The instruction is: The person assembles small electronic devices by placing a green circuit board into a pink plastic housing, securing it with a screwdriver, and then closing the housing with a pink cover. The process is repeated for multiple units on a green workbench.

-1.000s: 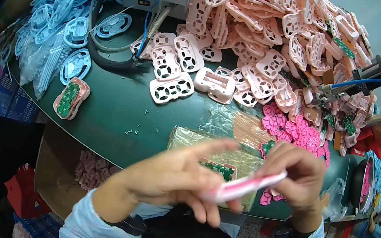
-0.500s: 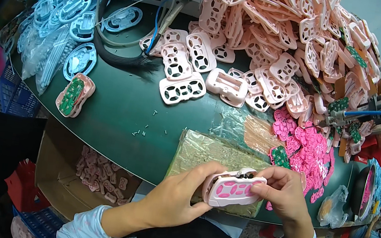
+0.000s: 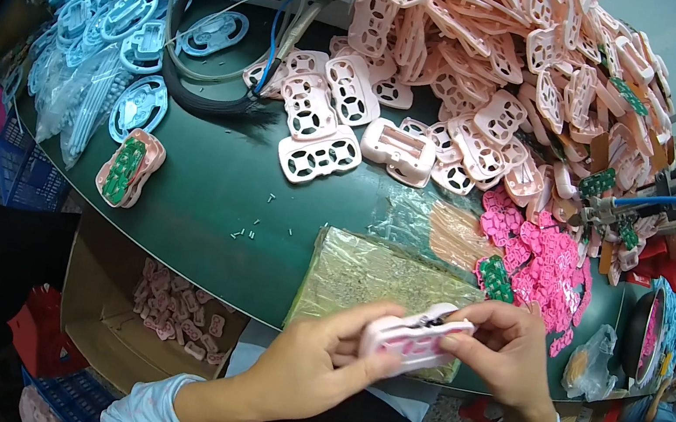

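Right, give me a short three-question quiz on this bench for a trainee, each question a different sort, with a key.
1. True or false: both hands, the left hand and the right hand, hold the pale pink shell.
2. Multiple choice: where do the blue shells lie on the green table? A. at the far left B. at the far right C. in the cardboard box
3. Fill in: the single shell with a green board lies near the table's ______ edge.

Key: 1 true. 2 A. 3 left.
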